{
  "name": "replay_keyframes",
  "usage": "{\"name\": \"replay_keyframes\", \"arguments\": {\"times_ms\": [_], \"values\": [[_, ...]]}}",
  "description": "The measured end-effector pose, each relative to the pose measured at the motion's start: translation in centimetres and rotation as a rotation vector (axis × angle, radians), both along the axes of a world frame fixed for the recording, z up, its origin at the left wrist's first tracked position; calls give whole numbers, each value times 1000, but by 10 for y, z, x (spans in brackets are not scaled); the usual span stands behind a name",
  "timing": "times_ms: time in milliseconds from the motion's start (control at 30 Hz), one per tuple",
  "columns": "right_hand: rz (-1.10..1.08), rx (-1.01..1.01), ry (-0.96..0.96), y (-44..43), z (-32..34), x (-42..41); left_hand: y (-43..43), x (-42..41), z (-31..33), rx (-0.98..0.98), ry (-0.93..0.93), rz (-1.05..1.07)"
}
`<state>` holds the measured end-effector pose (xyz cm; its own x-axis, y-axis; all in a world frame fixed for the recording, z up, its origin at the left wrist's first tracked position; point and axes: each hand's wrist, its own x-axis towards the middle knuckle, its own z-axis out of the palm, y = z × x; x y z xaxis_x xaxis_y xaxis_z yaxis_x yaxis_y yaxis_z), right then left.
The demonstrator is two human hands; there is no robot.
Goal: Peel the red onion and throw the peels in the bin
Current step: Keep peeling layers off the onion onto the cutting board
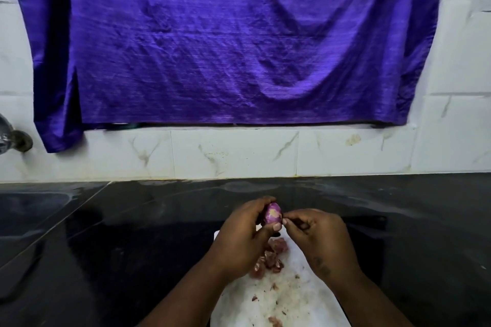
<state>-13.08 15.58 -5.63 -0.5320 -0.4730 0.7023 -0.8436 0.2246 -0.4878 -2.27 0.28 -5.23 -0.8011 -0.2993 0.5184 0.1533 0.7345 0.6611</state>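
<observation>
A small red onion (273, 214), purple with a pale patch, is held up over the counter by my left hand (243, 239), whose fingers and thumb curl around it. My right hand (318, 236) is just to its right, its thumb and forefinger pinched together at the onion's right side, seemingly on a bit of skin. Below the hands lies a white cutting board (289, 300) with a pile of reddish onion peels (271, 257) and several small scraps scattered on it. No bin is in view.
The board rests on a dark, glossy stone counter (132, 247). Behind it rises a white marble-tiled wall (239, 154) with a large purple cloth (225, 40) hanging over it. A metal tap (10, 135) juts out at the far left.
</observation>
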Motion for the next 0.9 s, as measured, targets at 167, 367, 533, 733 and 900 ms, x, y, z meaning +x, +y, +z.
{"name": "replay_keyframes", "arguments": {"times_ms": [167,367,533,733,900], "values": [[-47,110,25,-1,4,3,-3,1,2,-5,-29,-8],[-62,245,-38,-2,12,13,-2,3,4,35,-41,-63],[-40,256,-89,0,19,15,-1,4,7,90,-19,-141],[247,-42,-545,2,13,4,-2,3,5,274,-38,-208],[446,-211,-815,3,11,0,-5,2,4,361,-15,-263]]}}
